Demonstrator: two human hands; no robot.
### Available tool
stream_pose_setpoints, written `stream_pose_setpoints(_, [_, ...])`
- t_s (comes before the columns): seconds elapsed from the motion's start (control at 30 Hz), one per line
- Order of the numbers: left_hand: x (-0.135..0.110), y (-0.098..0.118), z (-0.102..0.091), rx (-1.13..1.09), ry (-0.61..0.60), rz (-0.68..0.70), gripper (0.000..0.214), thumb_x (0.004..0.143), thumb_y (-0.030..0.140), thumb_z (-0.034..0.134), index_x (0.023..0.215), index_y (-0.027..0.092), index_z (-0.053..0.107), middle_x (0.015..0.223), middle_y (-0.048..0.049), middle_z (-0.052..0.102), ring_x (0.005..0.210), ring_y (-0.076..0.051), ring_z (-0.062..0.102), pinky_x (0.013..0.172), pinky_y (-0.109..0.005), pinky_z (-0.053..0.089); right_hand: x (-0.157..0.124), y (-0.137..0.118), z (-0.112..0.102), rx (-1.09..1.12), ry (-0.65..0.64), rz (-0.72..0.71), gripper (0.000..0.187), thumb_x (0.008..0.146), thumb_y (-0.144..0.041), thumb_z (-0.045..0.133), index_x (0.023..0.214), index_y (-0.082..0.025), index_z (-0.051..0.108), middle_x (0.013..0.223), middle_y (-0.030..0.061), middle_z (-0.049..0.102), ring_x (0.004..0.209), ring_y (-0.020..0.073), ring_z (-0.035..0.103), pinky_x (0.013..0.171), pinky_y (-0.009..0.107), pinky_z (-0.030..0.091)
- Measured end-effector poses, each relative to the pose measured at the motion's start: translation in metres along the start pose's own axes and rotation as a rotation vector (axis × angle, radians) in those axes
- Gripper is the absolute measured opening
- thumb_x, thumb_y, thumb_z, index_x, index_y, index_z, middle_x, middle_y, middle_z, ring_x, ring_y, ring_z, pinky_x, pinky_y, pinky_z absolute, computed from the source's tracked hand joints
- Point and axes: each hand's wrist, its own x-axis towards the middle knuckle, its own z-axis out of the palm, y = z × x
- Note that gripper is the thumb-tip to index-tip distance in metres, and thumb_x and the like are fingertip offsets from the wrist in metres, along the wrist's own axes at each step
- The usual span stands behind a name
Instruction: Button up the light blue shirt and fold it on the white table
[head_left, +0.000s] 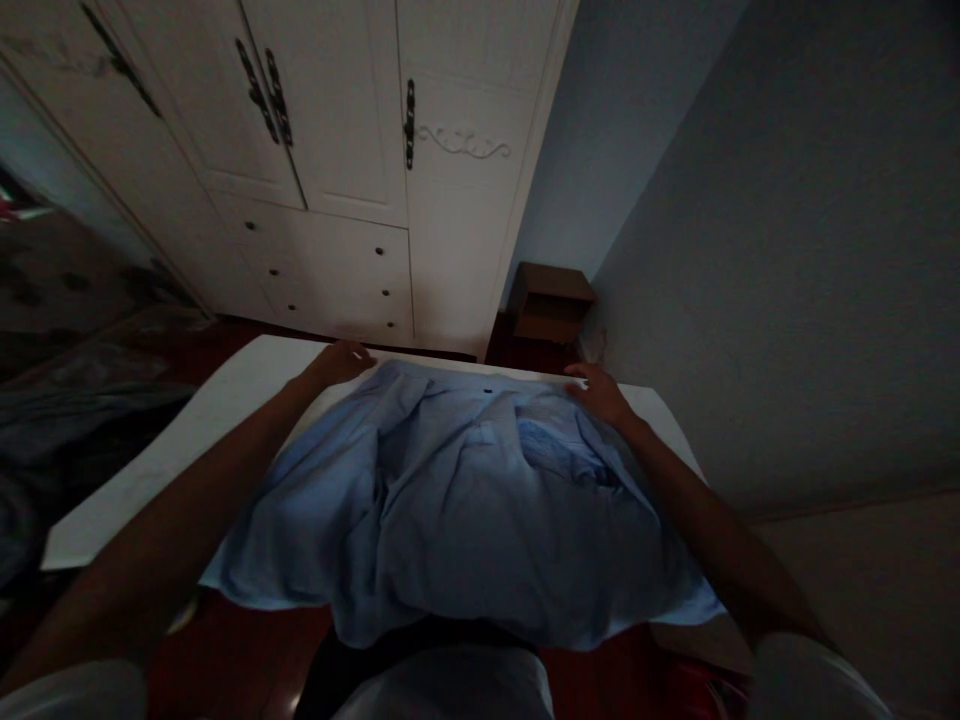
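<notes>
A light blue shirt (480, 510) lies spread and wrinkled across a white board (247, 375), its near part hanging over the front edge. Beyond a fold on its right side, a darker blue patch of cloth (559, 450) shows. My left hand (343, 363) is at the shirt's far left corner, fingers curled in on the cloth edge. At the far right corner, my right hand (600, 392) has its thumb and forefinger at the edge, with a small gap between them. The fingertips' undersides are hidden.
A white wardrobe (330, 190) with dark handles stands behind the board. Beside it, a small brown cabinet (553, 300) sits near the grey wall (810, 250). Dark cloth (82, 450) is heaped at the left. The floor (240, 660) is reddish.
</notes>
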Motion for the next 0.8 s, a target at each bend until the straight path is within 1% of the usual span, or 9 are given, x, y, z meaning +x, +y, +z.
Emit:
stream_pose_setpoints(0.07, [-0.014,-0.012,-0.004,0.043,-0.067,-0.059,0.038,0.075,0.048,0.059,0.086,0.013,0.07,0.063,-0.0083,0.067,0.062,-0.02,0.064,0.063,-0.028,0.05,-0.003,-0.027,0.01,-0.014,-0.091,-0.162,0.029,0.08,-0.026,0.06,0.107,-0.019,0.065,0.114,0.0105,0.065,0.11,0.0251,0.059,0.101,0.045,0.044])
stream_pose_setpoints(0.1, [-0.022,-0.017,-0.006,0.076,-0.13,-0.089,0.039,0.073,0.05,0.059,0.079,0.014,0.07,0.061,-0.0086,0.067,0.059,-0.021,0.063,0.061,-0.029,0.049,-0.005,-0.042,0.016,-0.013,-0.143,-0.232,0.03,0.081,-0.027,0.06,0.109,-0.019,0.065,0.116,0.0105,0.064,0.112,0.0253,0.058,0.103,0.046,0.043])
stream_pose_setpoints(0.2, [-0.047,-0.026,-0.009,0.176,-0.303,-0.147,0.044,0.071,0.055,0.056,0.057,0.015,0.064,0.063,-0.012,0.066,0.055,-0.021,0.061,0.057,-0.03,0.048,-0.012,-0.087,0.041,0.003,-0.3,-0.382,0.038,0.082,-0.029,0.062,0.118,-0.02,0.062,0.128,0.0113,0.059,0.123,0.0266,0.052,0.107,0.048,0.039])
stream_pose_setpoints(0.3, [-0.072,-0.032,-0.013,0.21,-0.321,-0.147,0.048,0.072,0.057,0.052,0.047,0.016,0.057,0.064,-0.0134,0.066,0.057,-0.021,0.062,0.061,-0.031,0.047,-0.016,-0.127,0.064,0.019,-0.408,-0.463,0.043,0.084,-0.028,0.062,0.126,-0.019,0.058,0.134,0.0123,0.055,0.128,0.0257,0.049,0.109,0.047,0.037])
stream_pose_setpoints(0.4, [-0.098,-0.041,-0.015,0.196,-0.297,-0.199,0.048,0.074,0.056,0.051,0.051,0.016,0.058,0.066,-0.0131,0.067,0.061,-0.022,0.063,0.065,-0.031,0.047,-0.014,-0.156,0.085,0.018,-0.444,-0.496,0.045,0.086,-0.026,0.06,0.13,-0.017,0.055,0.134,0.0132,0.056,0.127,0.0241,0.049,0.111,0.044,0.036])
stream_pose_setpoints(0.47, [-0.116,-0.049,-0.016,0.183,-0.266,-0.26,0.044,0.074,0.055,0.052,0.057,0.015,0.06,0.067,-0.0124,0.067,0.065,-0.023,0.063,0.066,-0.031,0.047,-0.011,-0.168,0.098,0.023,-0.464,-0.505,0.046,0.086,-0.026,0.06,0.131,-0.017,0.055,0.135,0.0129,0.056,0.127,0.0237,0.05,0.111,0.043,0.035])
stream_pose_setpoints(0.57, [-0.144,-0.062,-0.016,0.157,-0.188,-0.28,0.04,0.077,0.053,0.053,0.067,0.015,0.063,0.071,-0.0113,0.068,0.072,-0.024,0.064,0.068,-0.031,0.047,-0.007,-0.175,0.119,0.022,-0.511,-0.48,0.046,0.083,-0.022,0.063,0.128,-0.017,0.057,0.131,0.0128,0.059,0.124,0.0251,0.053,0.109,0.044,0.037])
stream_pose_setpoints(0.73, [-0.188,-0.07,-0.011,-0.079,-0.126,-0.223,0.046,0.081,0.057,0.05,0.087,0.016,0.07,0.092,-0.0106,0.073,0.08,-0.023,0.067,0.066,-0.027,0.048,-0.01,-0.171,0.14,0.002,-0.488,-0.461,0.038,0.079,-0.021,0.066,0.116,-0.016,0.065,0.125,0.0129,0.063,0.122,0.0278,0.054,0.107,0.044,0.037])
stream_pose_setpoints(0.8, [-0.2,-0.065,-0.007,-0.129,-0.046,-0.162,0.047,0.08,0.059,0.05,0.084,0.018,0.072,0.085,-0.0072,0.074,0.077,-0.021,0.067,0.066,-0.026,0.049,-0.014,-0.17,0.143,-0.019,-0.463,-0.465,0.037,0.082,-0.023,0.064,0.118,-0.015,0.064,0.128,0.0142,0.06,0.123,0.0272,0.053,0.108,0.043,0.037])
